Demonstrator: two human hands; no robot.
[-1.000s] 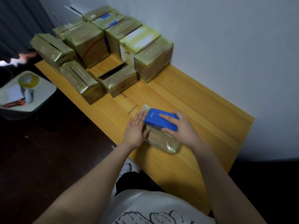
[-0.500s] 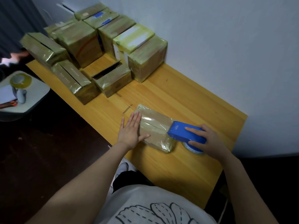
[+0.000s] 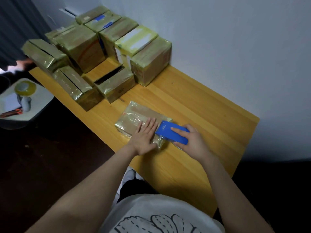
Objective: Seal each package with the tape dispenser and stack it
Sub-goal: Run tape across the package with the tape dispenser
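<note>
Package (image 3: 138, 115) lies flat on the wooden table (image 3: 210, 118), toward its near edge and well apart from the wrapped boxes (image 3: 149, 54) stacked at the far left. My left hand (image 3: 144, 138) is released, fingers straight, pressing on the package top. My right hand (image 3: 191, 142) grasps the blue tape dispenser (image 3: 173, 133), which meets the package's right end. Recommendation: press the left palm firmly, hold the dispenser low, and wrap the strip over the end before cutting. Not verifiable: blade and roll are hidden beneath my right hand, and clear tape is indistinguishable against the glossy wrap.
</note>
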